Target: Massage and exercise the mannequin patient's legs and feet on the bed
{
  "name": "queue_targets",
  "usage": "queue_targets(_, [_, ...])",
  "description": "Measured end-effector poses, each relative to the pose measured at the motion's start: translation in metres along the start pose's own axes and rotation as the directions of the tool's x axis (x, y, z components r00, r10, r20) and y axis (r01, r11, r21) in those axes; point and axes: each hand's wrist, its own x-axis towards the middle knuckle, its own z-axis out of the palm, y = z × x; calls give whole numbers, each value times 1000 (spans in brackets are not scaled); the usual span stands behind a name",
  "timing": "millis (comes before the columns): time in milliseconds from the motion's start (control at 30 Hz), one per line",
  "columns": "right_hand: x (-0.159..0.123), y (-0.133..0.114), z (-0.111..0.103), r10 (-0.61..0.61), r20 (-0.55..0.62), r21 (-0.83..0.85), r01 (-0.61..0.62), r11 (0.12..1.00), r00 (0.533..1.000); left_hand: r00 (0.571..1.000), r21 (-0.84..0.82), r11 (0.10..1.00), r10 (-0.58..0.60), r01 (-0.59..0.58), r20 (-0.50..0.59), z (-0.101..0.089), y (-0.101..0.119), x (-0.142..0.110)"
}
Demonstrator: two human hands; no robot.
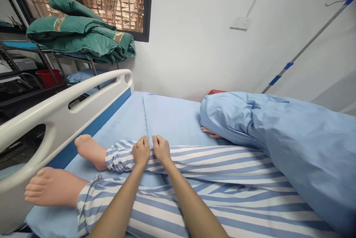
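My left hand point(141, 152) and my right hand point(161, 149) are closed side by side on the blue-and-white striped trouser leg point(211, 167) of a lying patient manikin, close to the gathered cuff. Beyond that cuff is a bare manikin foot point(90, 152), and a second foot point(52, 188) lies nearer me, past the other striped leg point(111, 208). To the right, a light blue blanket point(278, 145) covers the body. Small manikin fingers point(210, 132) poke out beneath it.
A white bed side rail point(63, 108) runs along the left of the blue-sheeted mattress point(172, 115). Behind it stand a metal rack with a folded green quilt point(80, 33) and a red bucket point(47, 76). A white wall with a socket point(239, 23) backs the bed.
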Motion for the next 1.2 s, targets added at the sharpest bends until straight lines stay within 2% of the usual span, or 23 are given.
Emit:
queue_targets(133, [-1,3,3,40,-42,80,-36,996,998,1000,11,1000,16,-16,23,0,0,0])
queue_targets(267, [4,4,-1,80,-76,234,-60,970,994,995,-12,999,-37,39,93,-4,16,9])
queue_targets(400, [8,8,-3,135,-77,371,-98,924,988,997,-244,970,26,-9,69,-3,46,19])
queue_targets(500, [10,10,-4,174,-73,437,-125,891,982,998,-401,916,-7,30,59,9,55,13])
queue_targets(567, [11,11,-6,196,-70,482,-138,865,978,998,-372,928,-7,32,69,19,53,4])
queue_targets(700, [9,11,-6,231,-68,555,-156,817,971,993,-190,980,73,-54,89,29,42,-11])
queue_targets(867, [11,11,-8,210,-66,483,-153,862,976,990,-96,993,74,-63,123,25,43,-10])
queue_targets(967, [16,5,-22,147,-30,353,-127,927,989,988,-74,995,82,-73,127,23,45,-10])
queue_targets(1067, [19,2,-41,36,-46,228,-24,973,998,987,-63,994,97,-90,125,24,44,-11])
queue_targets(1133, [18,7,-50,-1,-64,181,12,983,998,988,-55,994,100,-94,118,26,43,-11])
queue_targets(1200, [14,18,-52,14,-76,161,-2,987,997,989,-51,995,95,-89,117,27,43,-11])
